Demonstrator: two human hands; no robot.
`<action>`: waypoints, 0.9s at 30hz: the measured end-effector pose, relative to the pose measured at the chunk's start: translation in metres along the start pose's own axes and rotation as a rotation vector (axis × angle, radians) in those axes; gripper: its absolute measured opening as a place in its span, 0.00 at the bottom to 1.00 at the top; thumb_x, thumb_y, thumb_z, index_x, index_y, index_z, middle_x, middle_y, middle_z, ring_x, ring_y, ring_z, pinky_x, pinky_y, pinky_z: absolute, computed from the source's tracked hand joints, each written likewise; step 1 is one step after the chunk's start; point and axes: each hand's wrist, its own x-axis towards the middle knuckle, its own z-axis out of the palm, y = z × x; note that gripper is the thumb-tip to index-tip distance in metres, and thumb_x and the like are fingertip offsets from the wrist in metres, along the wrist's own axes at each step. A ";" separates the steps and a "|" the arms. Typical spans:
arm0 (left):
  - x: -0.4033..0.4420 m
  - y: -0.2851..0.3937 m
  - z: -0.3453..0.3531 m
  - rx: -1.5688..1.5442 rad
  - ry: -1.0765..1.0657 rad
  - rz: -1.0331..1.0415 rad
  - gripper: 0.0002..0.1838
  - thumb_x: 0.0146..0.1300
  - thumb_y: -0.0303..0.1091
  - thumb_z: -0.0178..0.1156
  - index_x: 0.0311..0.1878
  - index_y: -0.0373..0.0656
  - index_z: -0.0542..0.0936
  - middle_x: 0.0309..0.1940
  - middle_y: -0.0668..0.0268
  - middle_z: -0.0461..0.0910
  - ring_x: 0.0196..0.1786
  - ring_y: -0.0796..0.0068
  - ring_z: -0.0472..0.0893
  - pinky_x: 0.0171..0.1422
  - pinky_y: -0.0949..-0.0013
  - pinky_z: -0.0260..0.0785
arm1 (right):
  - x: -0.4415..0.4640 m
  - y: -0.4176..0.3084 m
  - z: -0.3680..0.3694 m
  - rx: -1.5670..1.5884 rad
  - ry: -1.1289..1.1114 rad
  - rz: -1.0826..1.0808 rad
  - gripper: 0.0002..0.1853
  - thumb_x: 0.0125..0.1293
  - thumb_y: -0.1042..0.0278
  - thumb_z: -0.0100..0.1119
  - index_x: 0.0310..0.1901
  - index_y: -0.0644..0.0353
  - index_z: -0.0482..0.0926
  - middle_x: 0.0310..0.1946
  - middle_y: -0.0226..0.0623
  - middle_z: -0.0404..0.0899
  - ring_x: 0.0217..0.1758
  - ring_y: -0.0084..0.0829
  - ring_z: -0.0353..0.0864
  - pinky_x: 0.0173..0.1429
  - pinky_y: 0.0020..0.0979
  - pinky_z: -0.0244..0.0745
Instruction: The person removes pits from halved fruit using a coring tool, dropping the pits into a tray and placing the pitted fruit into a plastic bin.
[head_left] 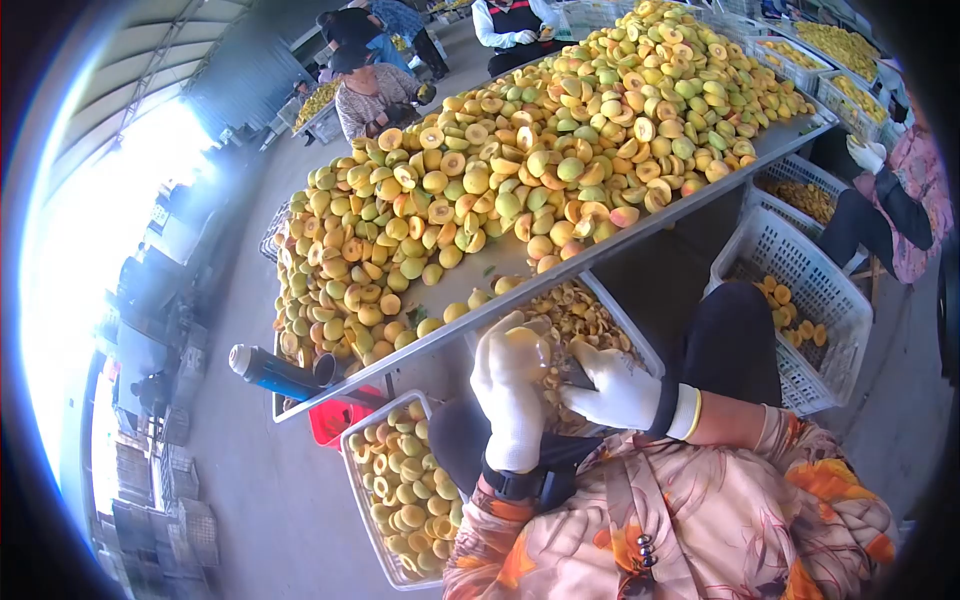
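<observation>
My left hand point(508, 385), in a white glove, is raised over a crate of brown-yellow scraps point(575, 310). Its fingers are curled; a pale yellowish patch shows at the palm, too unclear to name. Close beside it, my right hand point(620, 388), also gloved, is closed on a small dark tool point(577, 374) that points toward the left hand. Most of the tool is hidden by the fingers. Just beyond both hands, a metal table point(470, 290) bears a large heap of yellow-green peaches point(500, 180), many of them halved with the cut side showing.
A white crate of peach halves point(405, 480) stands left of my knees, near a red container point(345, 415). A blue flask point(270, 372) is at the table's left corner. To my right is a white basket point(850, 330) with some halves. Other people sit around the table.
</observation>
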 end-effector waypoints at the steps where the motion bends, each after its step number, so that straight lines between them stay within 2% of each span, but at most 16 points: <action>1: -0.001 -0.004 -0.001 -0.028 0.003 -0.006 0.28 0.79 0.51 0.52 0.61 0.31 0.78 0.44 0.57 0.87 0.37 0.78 0.81 0.43 0.75 0.74 | 0.001 -0.001 0.003 0.000 0.008 -0.034 0.21 0.63 0.68 0.66 0.55 0.65 0.73 0.36 0.54 0.84 0.41 0.55 0.86 0.44 0.44 0.79; 4: -0.003 -0.015 -0.003 -0.095 0.023 -0.005 0.26 0.79 0.50 0.53 0.59 0.33 0.79 0.43 0.57 0.87 0.37 0.77 0.82 0.42 0.74 0.75 | 0.007 -0.003 0.012 0.052 0.037 -0.137 0.21 0.64 0.69 0.67 0.56 0.64 0.73 0.37 0.51 0.84 0.41 0.53 0.87 0.45 0.43 0.80; 6: -0.007 -0.011 -0.002 -0.118 0.055 0.007 0.24 0.80 0.50 0.53 0.56 0.35 0.81 0.42 0.56 0.87 0.37 0.74 0.84 0.41 0.73 0.77 | 0.007 0.002 0.022 0.034 0.059 -0.164 0.19 0.65 0.68 0.64 0.54 0.63 0.73 0.33 0.52 0.84 0.35 0.55 0.86 0.38 0.47 0.79; 9: -0.010 -0.007 -0.002 0.018 0.052 0.086 0.27 0.79 0.52 0.52 0.59 0.34 0.80 0.43 0.61 0.87 0.35 0.82 0.79 0.40 0.77 0.72 | 0.008 0.009 0.031 0.050 0.071 -0.201 0.17 0.66 0.67 0.63 0.52 0.63 0.73 0.29 0.52 0.84 0.29 0.55 0.85 0.32 0.49 0.77; 11: -0.009 -0.004 -0.002 0.026 0.060 0.094 0.26 0.80 0.52 0.52 0.58 0.35 0.80 0.43 0.62 0.87 0.35 0.83 0.78 0.40 0.77 0.72 | 0.009 0.009 0.033 0.062 0.067 -0.204 0.16 0.66 0.67 0.63 0.51 0.64 0.74 0.29 0.51 0.84 0.28 0.54 0.85 0.32 0.49 0.77; 14: -0.003 -0.010 -0.003 0.043 0.070 0.120 0.26 0.80 0.52 0.52 0.58 0.35 0.80 0.42 0.62 0.87 0.35 0.83 0.79 0.39 0.76 0.72 | 0.013 0.008 0.032 0.094 0.031 -0.187 0.14 0.66 0.68 0.62 0.50 0.64 0.74 0.31 0.50 0.85 0.32 0.52 0.86 0.34 0.47 0.78; 19: 0.006 -0.015 -0.005 0.034 0.036 0.092 0.24 0.78 0.49 0.54 0.56 0.34 0.81 0.41 0.62 0.87 0.35 0.81 0.81 0.39 0.76 0.73 | 0.019 0.009 0.023 0.234 -0.089 -0.173 0.16 0.65 0.70 0.61 0.53 0.65 0.75 0.38 0.50 0.86 0.42 0.50 0.88 0.42 0.42 0.80; 22: 0.015 -0.010 -0.009 -0.005 -0.025 -0.001 0.23 0.77 0.47 0.55 0.54 0.33 0.82 0.40 0.61 0.88 0.35 0.79 0.82 0.37 0.76 0.73 | 0.026 0.016 0.015 0.219 -0.263 -0.108 0.22 0.64 0.73 0.64 0.59 0.64 0.74 0.44 0.41 0.84 0.47 0.32 0.83 0.53 0.35 0.77; 27: 0.024 -0.006 -0.006 -0.097 -0.116 -0.101 0.22 0.76 0.46 0.56 0.54 0.33 0.83 0.41 0.59 0.88 0.33 0.77 0.83 0.32 0.77 0.72 | 0.039 0.011 -0.007 0.443 -0.559 0.151 0.20 0.65 0.71 0.64 0.58 0.64 0.75 0.42 0.34 0.81 0.44 0.26 0.80 0.49 0.31 0.76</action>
